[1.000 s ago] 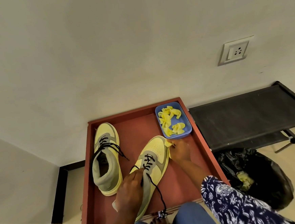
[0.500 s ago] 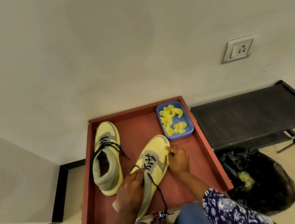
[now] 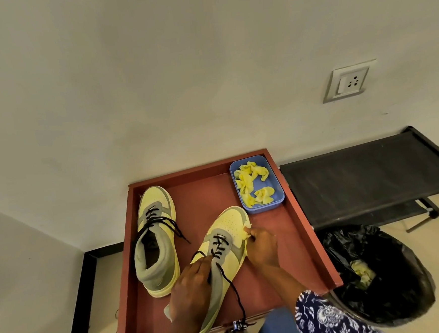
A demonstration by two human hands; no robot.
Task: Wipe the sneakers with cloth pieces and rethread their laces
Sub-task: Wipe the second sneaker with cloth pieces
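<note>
1. L hand (image 3: 190,290) grips near sneaker (image 3: 226,247) at collar, on red tray (image 3: 299,228).
2. R hand (image 3: 261,245) pinches yellow cloth piece (image 3: 245,233) against sneaker's side.
3. 2nd sneaker (image 3: 156,239) to the left; blue tub (image 3: 277,185) w/ cloths at far right corner.

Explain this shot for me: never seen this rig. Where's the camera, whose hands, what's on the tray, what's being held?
No robot here: a person works bare-handed, and the one camera sits on their head, looking forward and down. On the red-brown tray lie two yellow-and-grey sneakers and a blue tub of yellow cloth pieces. The left hand grips the near sneaker at its collar, steadying it. The right hand pinches a yellow cloth piece against that shoe's side, wiping. The far sneaker lies untouched, laces loose. A bin with a black bag stands to the right.
</note>
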